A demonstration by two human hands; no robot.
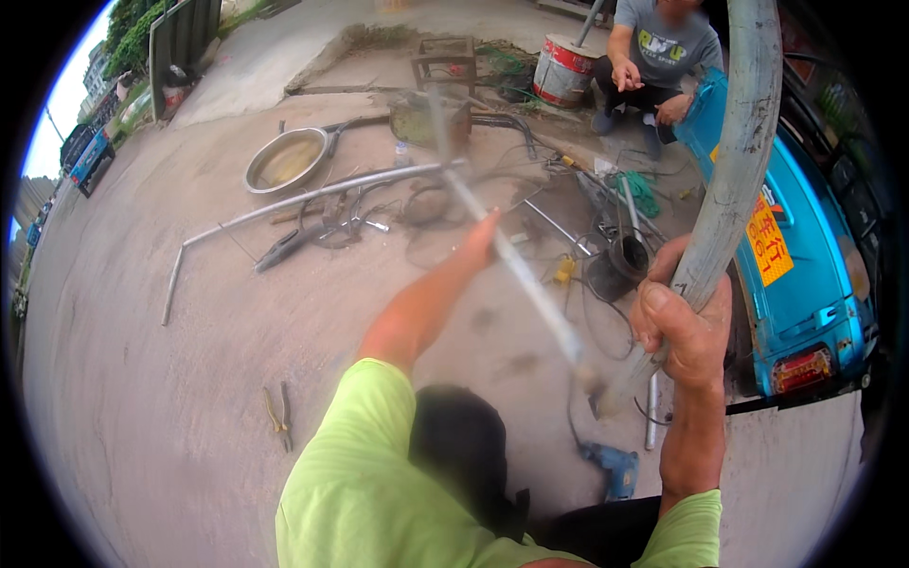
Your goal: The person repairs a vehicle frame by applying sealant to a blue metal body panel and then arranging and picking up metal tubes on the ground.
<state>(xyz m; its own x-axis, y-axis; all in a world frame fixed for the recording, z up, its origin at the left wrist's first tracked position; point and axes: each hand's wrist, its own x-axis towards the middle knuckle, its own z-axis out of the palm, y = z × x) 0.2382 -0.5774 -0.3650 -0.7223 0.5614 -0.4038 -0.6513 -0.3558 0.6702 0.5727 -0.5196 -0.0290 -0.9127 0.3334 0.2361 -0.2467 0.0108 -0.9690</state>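
Note:
My right hand is wrapped round a thick, scuffed grey metal pipe that slants up past the top edge of the view. My left hand, smeared by motion, is closed round a long pale rod. The rod is blurred too. Its near end lies close to the lower end of the thick pipe; whether they touch I cannot tell. A blue power tool lies on the ground below my right hand. A dark, open-topped cylinder stands just left of that hand.
A blue vehicle borders the right side. A person squats beyond it beside a red-and-white bucket. Ahead lie a bent metal tube, a metal basin, cables and tools. Pliers lie at lower left.

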